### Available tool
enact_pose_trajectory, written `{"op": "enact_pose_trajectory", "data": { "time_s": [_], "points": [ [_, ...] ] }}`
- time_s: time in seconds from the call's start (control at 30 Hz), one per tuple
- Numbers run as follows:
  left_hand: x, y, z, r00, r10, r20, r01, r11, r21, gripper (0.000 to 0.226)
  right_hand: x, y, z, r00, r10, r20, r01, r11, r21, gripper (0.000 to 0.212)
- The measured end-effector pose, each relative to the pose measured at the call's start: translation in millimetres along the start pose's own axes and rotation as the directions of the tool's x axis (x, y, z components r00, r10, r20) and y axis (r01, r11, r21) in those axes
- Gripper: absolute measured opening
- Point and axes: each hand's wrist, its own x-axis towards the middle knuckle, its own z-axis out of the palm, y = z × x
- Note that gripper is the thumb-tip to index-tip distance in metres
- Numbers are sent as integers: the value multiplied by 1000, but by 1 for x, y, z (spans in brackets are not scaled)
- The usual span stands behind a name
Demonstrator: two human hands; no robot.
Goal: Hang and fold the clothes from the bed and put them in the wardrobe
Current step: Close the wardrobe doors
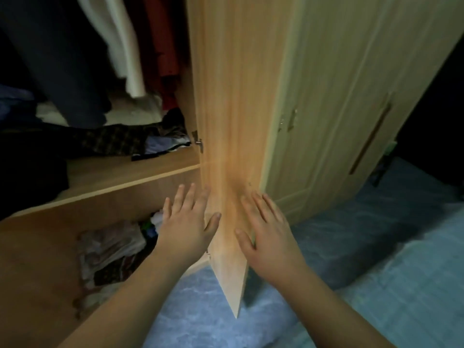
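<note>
The open light-wood wardrobe door (226,121) stands edge-on between both hands. The left hand (187,222) and right hand (266,229) flank its edge, fingers straight and spread, holding nothing. Hung clothes (120,46) fill the wardrobe; blue patterned floor (376,272) lies open rightward.

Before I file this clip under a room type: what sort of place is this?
Most likely a bedroom at home. An open wooden wardrobe holds hanging clothes above a shelf of folded ones, and a blue patterned bed cover lies at its foot.
</note>
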Motion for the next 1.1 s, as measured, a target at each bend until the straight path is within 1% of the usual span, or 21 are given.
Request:
{"op": "enact_pose_trajectory", "data": {
  "time_s": [0.1,0.13,0.17,0.2,0.27,0.33,0.4,0.47,0.5,0.57,0.67,0.73,0.8,0.9,1.0,1.1],
  "points": [
    [14,19,-3,999,34,6,-34,999,10,72,-9,31,-15,983,118,-142,-106,991,87,54],
    [19,23,-4,999,43,-4,-42,999,14,71,-5,42,-16,970,160,-181,-141,984,111,54],
    [23,25,-4,999,46,-10,-46,999,16,71,2,51,-17,964,197,-181,-174,976,132,60],
    [26,27,-3,999,41,-17,-41,999,11,71,11,58,-17,965,224,-139,-203,967,153,72],
    [26,23,-3,1000,16,-26,-16,1000,-2,72,34,66,-8,970,243,24,-243,950,198,93],
    [22,11,-5,999,-11,-45,12,1000,8,73,54,61,9,963,232,139,-264,918,297,101],
    [16,-9,-10,996,-42,-74,45,998,37,79,63,49,30,947,265,183,-322,816,481,104],
    [9,-30,-14,992,-88,-85,93,994,62,84,62,35,48,938,285,199,-347,741,575,105],
    [4,-41,-16,989,-115,-92,121,990,68,84,59,28,54,940,278,197,-340,734,588,105],
    [-8,-61,-16,980,-165,-111,174,982,72,82,55,12,62,964,207,167,-266,774,575,101],
    [-31,-84,-15,961,-252,-113,257,966,35,82,53,-26,72,986,3,165,-85,868,490,95],
    [-46,-102,-15,938,-325,-122,328,945,6,82,60,-58,83,979,-146,143,62,881,470,98],
    [-59,-125,-18,905,-407,-126,410,912,-1,79,77,-91,100,955,-238,177,135,880,455,100],
    [-72,-167,-29,850,-512,-121,515,857,-15,77,116,-148,129,927,-285,242,165,892,420,103],
    [-71,-210,-45,822,-549,-151,556,831,7,76,163,-197,160,914,-303,269,177,895,409,107],
    [-59,-254,-59,805,-572,-156,578,816,-5,76,210,-234,191,916,-277,289,163,917,363,108]
  ]
}}
